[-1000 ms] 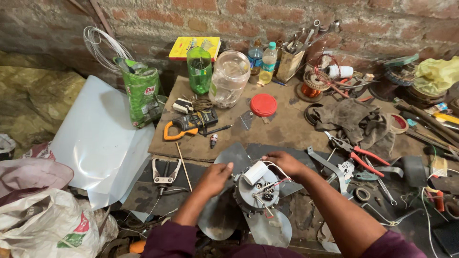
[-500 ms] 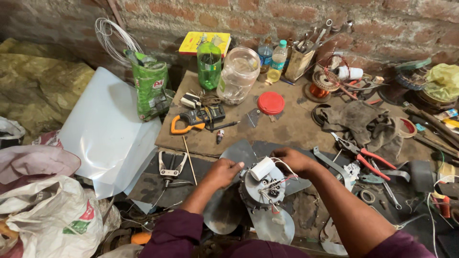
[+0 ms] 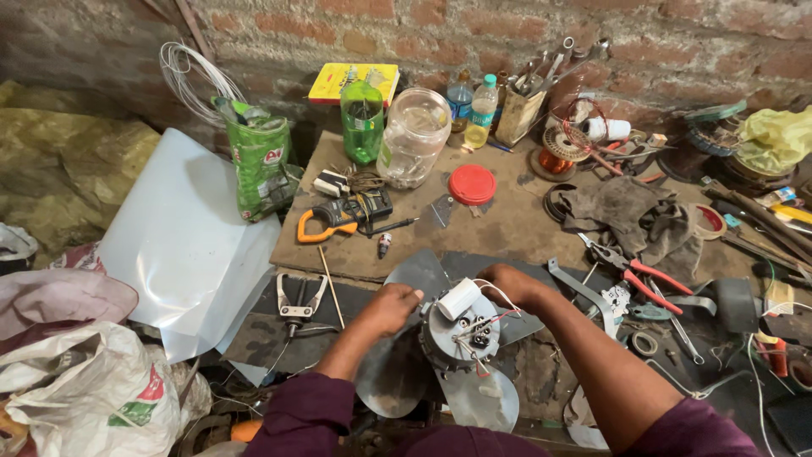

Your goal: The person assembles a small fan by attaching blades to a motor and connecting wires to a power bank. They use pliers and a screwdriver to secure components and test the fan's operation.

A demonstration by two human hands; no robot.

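A grey fan motor [image 3: 461,334] with metal blades [image 3: 397,381] lies on the low workbench in front of me. A white capacitor [image 3: 458,299] and red and white wires sit on top of it. My left hand [image 3: 391,306] grips the motor's left side. On the far right edge of the motor rests my right hand [image 3: 510,283], holding it. Both sleeves are dark maroon.
A brown board [image 3: 507,224] holds an orange clamp meter [image 3: 342,216], a red lid [image 3: 472,184], a clear jar [image 3: 414,135] and a green bottle [image 3: 362,118]. Red-handled pliers [image 3: 643,275] and rags [image 3: 630,211] lie right. A white sheet [image 3: 182,245] and bags [image 3: 85,398] lie left.
Both hands stay on the fan motor with only slight shifts. The view has drifted a little, so everything sits slightly lower and to the right.
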